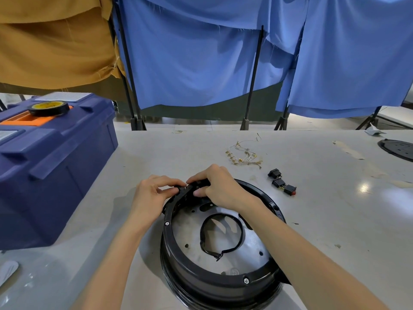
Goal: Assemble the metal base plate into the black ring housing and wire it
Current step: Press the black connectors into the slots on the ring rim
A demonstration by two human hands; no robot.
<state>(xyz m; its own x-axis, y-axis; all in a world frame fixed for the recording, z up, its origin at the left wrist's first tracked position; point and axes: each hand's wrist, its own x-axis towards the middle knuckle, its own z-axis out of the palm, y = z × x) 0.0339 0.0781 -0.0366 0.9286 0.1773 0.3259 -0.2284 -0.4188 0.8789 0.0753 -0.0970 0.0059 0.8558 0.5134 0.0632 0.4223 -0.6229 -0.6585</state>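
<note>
Nearest me, the black ring housing sits on the grey table, open side up, w/ the metal base plate lying inside it. A black cable loop rests on the plate's middle. At the housing's far rim, my left hand has fingers curled, pinching a small black part at the rim edge. My right hand is curled over the same rim stretch, fingers on top, thumb inside. Beyond, to the right, two black switches lie close together, and a wire bundle w/ brass terminals sits farther back. Left: a blue toolbox w/ a tape roll on its lid. Blue cloth hangs behind.
</note>
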